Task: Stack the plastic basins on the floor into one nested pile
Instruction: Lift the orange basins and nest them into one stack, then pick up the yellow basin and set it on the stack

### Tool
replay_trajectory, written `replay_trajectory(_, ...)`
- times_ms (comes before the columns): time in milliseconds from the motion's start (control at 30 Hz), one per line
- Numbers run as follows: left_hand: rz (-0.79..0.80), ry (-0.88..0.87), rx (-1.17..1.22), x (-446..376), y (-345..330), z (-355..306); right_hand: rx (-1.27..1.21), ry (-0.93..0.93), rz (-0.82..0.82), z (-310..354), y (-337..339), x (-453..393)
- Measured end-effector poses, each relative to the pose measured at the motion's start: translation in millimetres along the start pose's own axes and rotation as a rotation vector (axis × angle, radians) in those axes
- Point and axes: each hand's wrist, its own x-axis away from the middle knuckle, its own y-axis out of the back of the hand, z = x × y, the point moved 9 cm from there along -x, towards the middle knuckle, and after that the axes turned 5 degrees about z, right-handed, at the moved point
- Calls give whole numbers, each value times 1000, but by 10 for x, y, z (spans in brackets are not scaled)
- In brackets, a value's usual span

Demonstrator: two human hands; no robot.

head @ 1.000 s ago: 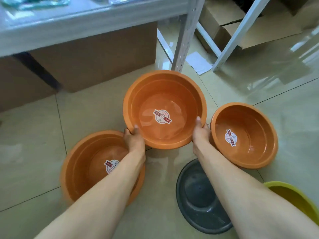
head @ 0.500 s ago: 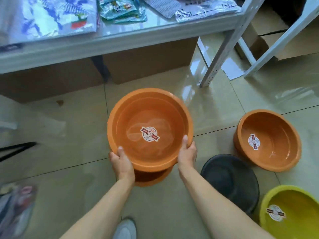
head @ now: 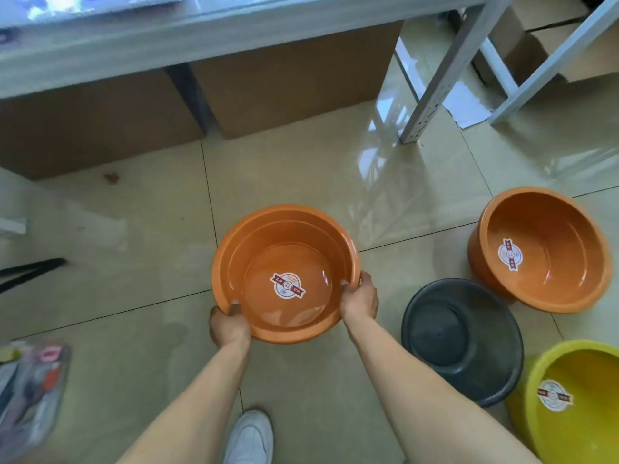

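Bright, even daylight. Strong glare streaks on glossy floor tiles [head: 395,182], up and right of both grips. Shadows soft, faint. Shelf edge [head: 167,38] far above smeared by motion blur. Wide-angle bending at frame edges; packets [head: 30,390] lower left blurred.

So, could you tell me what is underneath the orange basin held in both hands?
Another orange basin's rim shows around the held basin, which the left hand and right hand grip. Its body and base are covered.
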Motion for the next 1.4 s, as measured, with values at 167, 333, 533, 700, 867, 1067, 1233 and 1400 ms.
replay_trajectory(167,-57,-18,-227,6,-28,-75,85,-13,18,-45,42,-102)
replay_trajectory(333,-110,-362,-406,262,-196,-534,67,25,-128,3,306,-126)
replay_trajectory(533,321,-420,-281,761,-1208,-841,-4,97,-115,132,568,-201)
replay_trajectory(700,669,-380,-204,1431,-2247,-819,-118,74,-147,5,1095,-450)
replay_trajectory(867,811,-356,-311,2156,-3004,-527,-287,-45,-284,-566,1984,-649)
replay_trajectory(1067,1039,-453,-566,3151,-3748,5,-433,-230,-480,-1639,2987,-698)
replay_trajectory(1233,1129,-601,-765,3835,-4230,371,-537,-378,-686,-2495,3634,-549)
replay_trajectory(1400,1116,-740,-975,4131,-4658,665,-546,-568,-858,-3342,4015,-336)
